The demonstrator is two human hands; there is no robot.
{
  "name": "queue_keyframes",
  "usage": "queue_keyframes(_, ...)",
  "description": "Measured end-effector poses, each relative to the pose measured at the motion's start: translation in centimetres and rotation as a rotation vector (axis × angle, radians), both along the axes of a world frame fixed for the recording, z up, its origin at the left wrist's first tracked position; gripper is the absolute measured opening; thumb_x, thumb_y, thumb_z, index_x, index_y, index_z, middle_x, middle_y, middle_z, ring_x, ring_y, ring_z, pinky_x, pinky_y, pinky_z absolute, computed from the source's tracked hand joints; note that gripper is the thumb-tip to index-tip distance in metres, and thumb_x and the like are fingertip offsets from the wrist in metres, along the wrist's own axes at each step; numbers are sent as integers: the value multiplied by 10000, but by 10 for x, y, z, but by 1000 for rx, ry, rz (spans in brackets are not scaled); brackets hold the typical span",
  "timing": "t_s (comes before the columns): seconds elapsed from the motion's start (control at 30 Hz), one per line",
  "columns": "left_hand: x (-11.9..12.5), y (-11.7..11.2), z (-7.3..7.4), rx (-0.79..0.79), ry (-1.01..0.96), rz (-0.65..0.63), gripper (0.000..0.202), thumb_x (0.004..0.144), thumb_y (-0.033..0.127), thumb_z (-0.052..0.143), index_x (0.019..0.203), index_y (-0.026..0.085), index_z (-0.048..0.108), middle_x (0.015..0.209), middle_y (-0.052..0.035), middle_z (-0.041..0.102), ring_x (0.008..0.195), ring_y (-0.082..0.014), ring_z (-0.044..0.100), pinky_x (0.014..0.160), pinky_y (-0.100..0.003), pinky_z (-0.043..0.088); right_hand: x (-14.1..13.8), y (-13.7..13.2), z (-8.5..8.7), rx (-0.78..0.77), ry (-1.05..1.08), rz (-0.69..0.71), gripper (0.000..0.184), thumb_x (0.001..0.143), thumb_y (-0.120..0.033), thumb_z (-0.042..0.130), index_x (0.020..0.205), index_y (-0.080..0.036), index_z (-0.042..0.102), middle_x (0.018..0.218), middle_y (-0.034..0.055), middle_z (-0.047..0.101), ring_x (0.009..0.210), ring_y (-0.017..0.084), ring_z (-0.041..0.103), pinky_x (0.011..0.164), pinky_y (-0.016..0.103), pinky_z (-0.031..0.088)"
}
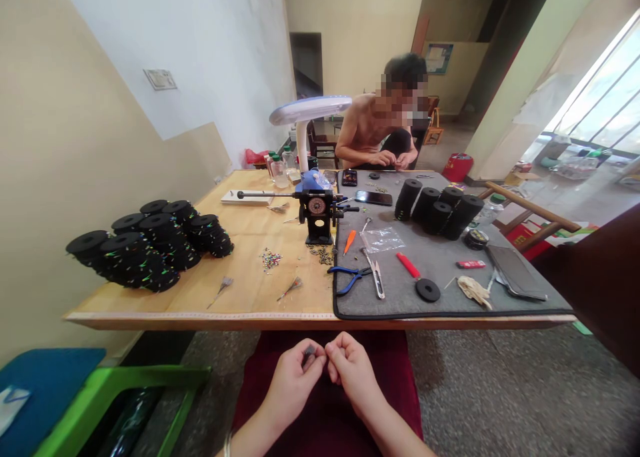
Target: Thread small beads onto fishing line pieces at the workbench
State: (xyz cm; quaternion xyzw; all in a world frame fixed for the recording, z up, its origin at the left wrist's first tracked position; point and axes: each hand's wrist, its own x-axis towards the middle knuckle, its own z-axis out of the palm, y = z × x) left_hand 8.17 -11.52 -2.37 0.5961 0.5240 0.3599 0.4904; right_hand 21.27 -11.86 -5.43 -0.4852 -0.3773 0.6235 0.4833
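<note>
Above my lap, just short of the table's front edge, my left hand (295,373) is closed with a small dark grey piece (309,352) between its fingers. Its kind is too small to tell. My right hand (353,370) is pinched shut beside it, the fingertips of both hands meeting; whatever it grips is hidden. On the wooden table (190,300) ahead lie two small bundles of thin pieces, a grey one (226,283) and a multicoloured one (296,283). Small coloured beads (271,260) lie scattered behind them.
Black foam rolls wound with coloured bits (163,240) stand left. A winding device (319,210) and lamp (310,110) stand mid-table. The grey mat (310,310) holds blue pliers (350,277), thread snips (377,280) and black rolls (435,207). Another person (370,133) sits opposite.
</note>
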Motion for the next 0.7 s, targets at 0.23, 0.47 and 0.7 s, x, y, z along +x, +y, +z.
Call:
queue_keyframes(0.23,-6,5,4,-78,-79,8,204,756,360,637,731,163,683,679,-34,660,635,-167,551,602,-248,425,5,0,2,-1,23,107,364,736,-518,646,715,-186,497,446,-107,364,418,60,242,445,211,175)
queue_keyframes(0.47,-7,8,5,-125,-163,70,222,767,386,614,783,167,648,657,10,581,547,-120,472,504,-205,357,3,-1,5,91,-167,129,144,663,-210,552,561,-192,453,496,-70,411,472,72,293,466,213,215)
queue_keyframes(0.7,-9,10,-1,-15,-60,133,254,804,411,563,808,170,644,591,28,531,485,-120,426,476,-215,332,3,-4,13,47,-233,109,85,594,-157,461,543,-215,426,406,-87,374,385,67,288,417,212,194)
